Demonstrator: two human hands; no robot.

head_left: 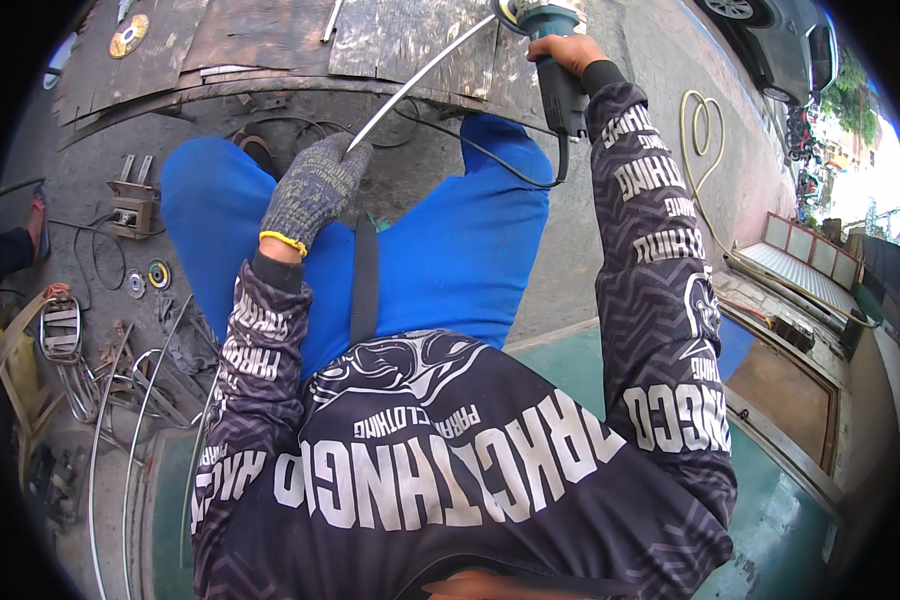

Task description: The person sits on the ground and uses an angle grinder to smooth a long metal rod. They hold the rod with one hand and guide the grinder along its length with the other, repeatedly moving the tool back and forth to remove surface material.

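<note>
Concrete floor (660, 70) spreads under everything, grey and dusty, with a car (770, 40) parked at the upper right edge. Nearer, the person's dark patterned shirt (450, 470) fills the lower middle, and blue trousers (440, 240) cover the bent knees above it. Worn wooden boards (270, 45) lie flat on the floor ahead of the knees, serving as a low table. On them rests the far end of a thin metal rod (420, 80), which runs diagonally from upper right down to lower left. The right hand (567, 50), bare, is wrapped tight around the body of a grinder (555, 70) at the top of the view, its head at the rod's upper end on the boards; whether the disc touches the rod is hard to tell. A black cord (490, 155) loops from the grinder's tail across the trousers. The left hand (315, 190), in a grey knit glove with a yellow cuff, is closed on the rod's lower end above the left knee. To the left, bent steel rods (130, 400) lie heaped on the floor, with a small metal block (133, 205) and loose discs (150, 277) near them. A yellowish hose (698, 140) curls on the floor to the right.
</note>
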